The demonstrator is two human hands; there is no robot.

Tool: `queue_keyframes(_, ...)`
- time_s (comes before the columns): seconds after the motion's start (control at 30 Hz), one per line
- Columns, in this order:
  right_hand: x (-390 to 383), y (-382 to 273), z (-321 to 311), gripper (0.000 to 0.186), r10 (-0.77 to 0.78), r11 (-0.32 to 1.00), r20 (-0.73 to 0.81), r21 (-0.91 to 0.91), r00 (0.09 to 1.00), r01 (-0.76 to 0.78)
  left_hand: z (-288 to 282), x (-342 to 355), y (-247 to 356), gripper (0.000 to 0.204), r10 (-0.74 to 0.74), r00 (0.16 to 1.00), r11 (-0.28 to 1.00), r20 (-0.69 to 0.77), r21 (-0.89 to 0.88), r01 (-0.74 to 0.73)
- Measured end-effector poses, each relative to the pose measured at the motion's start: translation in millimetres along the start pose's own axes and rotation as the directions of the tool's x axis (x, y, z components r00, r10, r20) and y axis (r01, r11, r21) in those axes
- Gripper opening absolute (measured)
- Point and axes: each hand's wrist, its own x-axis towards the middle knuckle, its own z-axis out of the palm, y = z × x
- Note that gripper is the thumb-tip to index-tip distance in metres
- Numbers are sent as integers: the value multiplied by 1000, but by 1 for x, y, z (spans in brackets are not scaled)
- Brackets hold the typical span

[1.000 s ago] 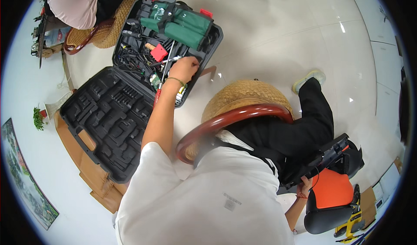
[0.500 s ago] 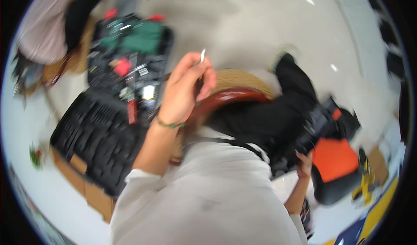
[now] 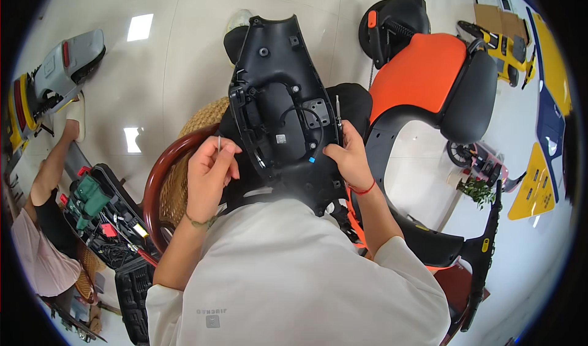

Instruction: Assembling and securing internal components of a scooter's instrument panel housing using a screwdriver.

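A large black plastic shell [image 3: 272, 101] lies across my lap, its hollow inner side up. A black cable inside it ends in a small blue connector [image 3: 312, 159]. My right hand [image 3: 351, 159] grips the shell's right edge, thumb over the rim. Beside those fingers a slim metal shaft [image 3: 338, 110] points away from me; whether the hand also holds it is hard to see. Left of the shell, my left hand [image 3: 211, 171] pinches a thin metal piece [image 3: 219, 142] between thumb and fingers, apart from the shell. Its lower end is hidden by the fingers.
An orange and black electric scooter [image 3: 422, 70] stands close on my right. At left lies an open black tool case [image 3: 131, 285] with a green drill [image 3: 89, 196], near a seated person [image 3: 46, 242]. A wooden chair arm [image 3: 162, 174] curves beside my left forearm.
The black shell has come from my right side onto my lap, carried by my right hand. My view has turned to the right. My left hand still pinches the thin metal piece.
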Motion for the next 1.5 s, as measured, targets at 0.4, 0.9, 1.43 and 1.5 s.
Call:
queue_keyframes(0.4,14,38,-23,51,-217,901,-155,-413,964,136,8,17,-41,27,211,977,935,20,286,-208)
queue_keyframes(0.9,66,59,-83,39,70,990,60,-129,996,-61,-210,-112,-49,18,194,383,914,-903,24,-406)
queue_keyframes(1.43,72,18,-86,20,333,900,123,-336,935,-276,-343,-152,-154,48,41,-123,846,-992,-31,532)
queue_keyframes(1.5,77,18,-90,18,334,883,80,-376,939,-282,-328,-152,-144,45,24,-145,871,-989,-50,488)
